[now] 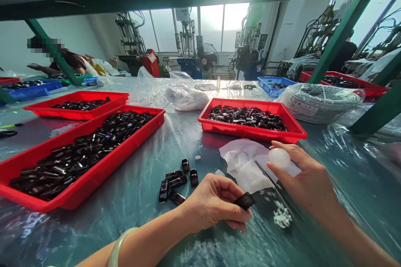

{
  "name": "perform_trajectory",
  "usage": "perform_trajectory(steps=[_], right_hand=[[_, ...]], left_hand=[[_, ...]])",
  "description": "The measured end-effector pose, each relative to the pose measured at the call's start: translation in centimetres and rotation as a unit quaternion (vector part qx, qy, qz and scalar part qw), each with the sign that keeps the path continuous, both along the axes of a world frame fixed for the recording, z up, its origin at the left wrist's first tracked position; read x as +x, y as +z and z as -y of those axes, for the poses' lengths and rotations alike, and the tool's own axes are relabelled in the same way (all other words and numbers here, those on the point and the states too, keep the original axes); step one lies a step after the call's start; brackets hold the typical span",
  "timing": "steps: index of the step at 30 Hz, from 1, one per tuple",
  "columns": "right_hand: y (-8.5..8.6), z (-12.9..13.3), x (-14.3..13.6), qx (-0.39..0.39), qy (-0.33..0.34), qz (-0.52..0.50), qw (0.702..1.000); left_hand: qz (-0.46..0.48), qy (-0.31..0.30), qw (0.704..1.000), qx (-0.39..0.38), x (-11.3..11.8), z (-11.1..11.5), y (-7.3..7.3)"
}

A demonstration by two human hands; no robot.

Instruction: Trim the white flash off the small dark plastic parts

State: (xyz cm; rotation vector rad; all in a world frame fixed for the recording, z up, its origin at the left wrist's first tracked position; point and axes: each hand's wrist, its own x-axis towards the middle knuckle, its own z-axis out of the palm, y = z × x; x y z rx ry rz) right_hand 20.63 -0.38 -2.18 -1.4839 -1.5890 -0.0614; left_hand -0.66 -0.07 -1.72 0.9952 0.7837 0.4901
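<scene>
My left hand [216, 204] pinches a dark, glossy black piece [245, 201] between thumb and fingers. To its right, my right hand [297, 171] holds a round, translucent white object [280, 158] between thumb and fingertips. Under and behind that hand lies crumpled white sheet material [244, 164] with a thin dark rod [282, 192] across it. Small white pieces [282, 215] lie in a pile between the two hands. Left of my left hand, several black pieces [177, 181] rest on the plastic-covered table.
Red trays [90, 179] full of black parts stand on the left, and another red tray [250, 132] is ahead. A wrapped cable coil [319, 102] sits at the right beside green posts [341, 39]. A person [73, 61] is at the far left.
</scene>
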Motion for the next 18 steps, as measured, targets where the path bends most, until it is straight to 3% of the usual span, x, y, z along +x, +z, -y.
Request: perform_trajectory(steps=[3, 9, 14, 18], right_hand=[[-0.3, -1.3, 2.0, -0.092, -0.112, -0.104, 0.984], [-1.9, -3.5, 6.0, -0.149, -0.231, -0.171, 0.946], [-3.5, -4.1, 7.4, -0.16, -0.227, -0.173, 0.945], [-4.2, -4.2, 7.8, -0.098, -0.183, -0.129, 0.97]], left_hand=[[0.02, 0.013, 1.0, -0.003, 0.1, 0.1, 0.1], [0.026, 0.019, 0.999, 0.009, 0.1, 0.0, 0.2], [0.033, 0.002, 0.999, 0.027, 0.0, 0.1, 0.4], [0.031, -0.001, 0.999, 0.034, 0.0, 0.2, 0.3]])
